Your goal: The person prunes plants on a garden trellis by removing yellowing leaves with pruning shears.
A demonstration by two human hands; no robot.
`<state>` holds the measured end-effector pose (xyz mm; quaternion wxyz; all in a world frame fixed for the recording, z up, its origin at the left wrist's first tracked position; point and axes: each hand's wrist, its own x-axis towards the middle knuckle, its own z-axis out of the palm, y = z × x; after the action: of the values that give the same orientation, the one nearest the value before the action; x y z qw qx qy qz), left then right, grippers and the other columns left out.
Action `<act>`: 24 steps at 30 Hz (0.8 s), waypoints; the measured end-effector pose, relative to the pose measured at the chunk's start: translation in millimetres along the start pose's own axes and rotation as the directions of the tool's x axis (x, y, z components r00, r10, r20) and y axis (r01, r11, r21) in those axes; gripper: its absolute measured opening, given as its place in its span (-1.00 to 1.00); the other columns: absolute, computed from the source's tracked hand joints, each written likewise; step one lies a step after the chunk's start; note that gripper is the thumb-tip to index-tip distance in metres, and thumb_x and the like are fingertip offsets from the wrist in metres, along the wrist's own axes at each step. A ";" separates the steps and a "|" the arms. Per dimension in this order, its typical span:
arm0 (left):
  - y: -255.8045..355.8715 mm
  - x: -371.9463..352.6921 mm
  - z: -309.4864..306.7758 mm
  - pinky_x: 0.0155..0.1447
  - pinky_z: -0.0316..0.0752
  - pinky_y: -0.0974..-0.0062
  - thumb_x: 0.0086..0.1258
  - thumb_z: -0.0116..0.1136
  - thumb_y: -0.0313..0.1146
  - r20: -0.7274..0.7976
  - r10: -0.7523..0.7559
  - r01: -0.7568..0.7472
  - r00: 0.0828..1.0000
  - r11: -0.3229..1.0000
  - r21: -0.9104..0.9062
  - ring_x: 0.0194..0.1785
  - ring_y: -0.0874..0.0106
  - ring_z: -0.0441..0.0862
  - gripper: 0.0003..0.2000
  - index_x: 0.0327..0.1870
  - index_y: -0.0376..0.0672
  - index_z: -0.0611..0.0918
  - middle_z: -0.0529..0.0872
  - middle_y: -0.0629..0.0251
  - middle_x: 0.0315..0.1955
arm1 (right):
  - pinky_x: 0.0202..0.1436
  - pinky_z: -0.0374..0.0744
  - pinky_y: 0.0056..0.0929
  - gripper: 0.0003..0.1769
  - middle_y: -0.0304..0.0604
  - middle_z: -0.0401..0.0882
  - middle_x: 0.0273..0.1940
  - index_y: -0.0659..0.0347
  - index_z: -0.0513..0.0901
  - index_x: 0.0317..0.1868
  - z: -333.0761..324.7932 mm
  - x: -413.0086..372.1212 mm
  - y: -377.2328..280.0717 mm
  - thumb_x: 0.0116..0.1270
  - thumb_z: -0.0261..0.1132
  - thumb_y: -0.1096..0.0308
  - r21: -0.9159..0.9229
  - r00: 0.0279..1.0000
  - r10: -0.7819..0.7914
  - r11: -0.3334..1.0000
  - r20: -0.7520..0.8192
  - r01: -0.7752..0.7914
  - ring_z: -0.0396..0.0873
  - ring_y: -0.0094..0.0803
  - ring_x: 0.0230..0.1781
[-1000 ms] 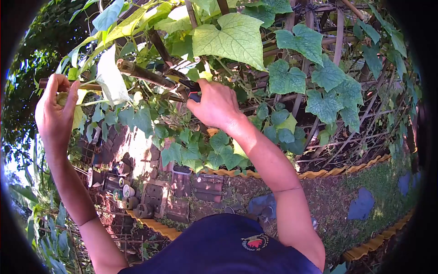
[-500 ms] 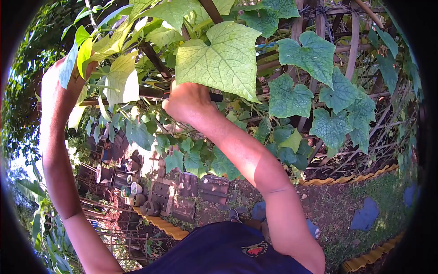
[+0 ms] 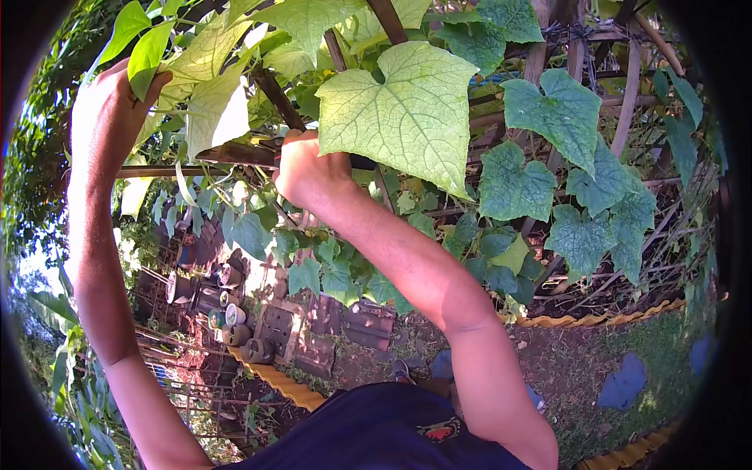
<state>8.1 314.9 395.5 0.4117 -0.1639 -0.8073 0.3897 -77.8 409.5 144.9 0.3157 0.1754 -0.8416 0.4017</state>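
My right hand [image 3: 307, 171] is closed around the dark handles of pruning shears [image 3: 362, 163] under a big pale green leaf [image 3: 395, 113]; the blades are hidden among stems near a bamboo pole [image 3: 200, 157]. My left hand [image 3: 110, 113] is raised at the upper left, its fingers closed on a light green vine leaf [image 3: 145, 47]. Both hands are up among the vine foliage on the trellis.
A bamboo trellis [image 3: 627, 102] carries more vine leaves [image 3: 560, 117] to the right. Below lie dark pots and containers [image 3: 231, 313], wavy yellow edging [image 3: 274, 384], bare soil and blue-grey stepping stones [image 3: 623, 380]. My dark blue shirt [image 3: 392, 431] fills the bottom.
My right hand with the shears has moved left and up under the big leaf. My left hand has risen and now grips a higher leaf.
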 end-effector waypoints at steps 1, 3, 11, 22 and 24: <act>4.5 0.6 -3.7 -0.08 0.61 0.30 0.47 0.27 -0.04 0.006 -0.009 0.009 1.000 1.000 0.010 -0.21 0.23 0.74 -0.69 -0.07 -0.11 0.76 0.78 0.23 -0.27 | -0.05 0.69 -0.14 -0.59 0.07 0.76 -0.26 0.34 0.70 -0.17 0.9 1.5 -1.5 0.17 0.43 0.12 -0.012 1.000 -0.004 1.000 0.029 0.005 0.77 -0.05 -0.18; 3.3 0.1 -2.8 -0.10 0.61 0.28 0.48 0.25 -0.04 -0.022 0.008 -0.008 1.000 1.000 0.007 -0.22 0.20 0.73 -0.68 -0.12 -0.14 0.75 0.77 0.23 -0.27 | -0.08 0.70 -0.17 -0.59 0.04 0.76 -0.30 0.33 0.71 -0.16 2.6 5.9 -3.0 0.15 0.44 0.14 -0.037 0.996 -0.012 0.999 0.089 0.016 0.77 -0.10 -0.20; -3.7 -3.6 -2.6 -0.13 0.59 0.29 0.48 0.26 -0.06 -0.020 -0.044 0.044 0.999 0.999 -0.029 -0.27 0.21 0.71 -0.71 -0.12 -0.12 0.75 0.75 0.22 -0.30 | -0.16 0.71 -0.15 -0.64 0.01 0.77 -0.32 0.26 0.71 -0.14 0.3 5.1 2.7 0.17 0.43 0.15 0.037 0.986 0.042 0.998 0.161 -0.048 0.78 -0.06 -0.23; -10.4 -103.7 -12.7 -0.25 0.53 0.45 0.46 0.23 -0.38 -0.250 -0.212 0.157 0.945 0.962 -0.222 -0.38 0.40 0.63 -0.71 0.17 0.06 0.75 0.66 0.33 -0.37 | 0.04 0.60 -0.03 -0.56 0.07 0.73 -0.23 0.26 0.62 -0.07 -51.1 -67.2 17.7 0.20 0.39 0.09 0.154 0.938 0.283 0.936 0.201 -0.315 0.73 0.04 -0.13; -4.5 -124.1 -9.7 -0.26 0.51 0.46 0.39 0.22 -0.52 -0.264 -0.282 0.195 0.923 0.930 -0.312 -0.40 0.41 0.60 -0.64 0.18 0.02 0.75 0.63 0.32 -0.40 | 0.08 0.61 -0.08 -0.49 0.10 0.75 -0.16 0.30 0.63 0.04 -50.6 -80.8 20.2 0.19 0.39 0.11 0.224 0.929 0.306 0.909 0.210 -0.350 0.73 0.04 -0.09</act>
<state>91.4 244.1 335.8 0.5482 -0.1781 -0.7952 0.1882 -9.4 465.1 103.4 0.1451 0.1041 -0.8235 0.5384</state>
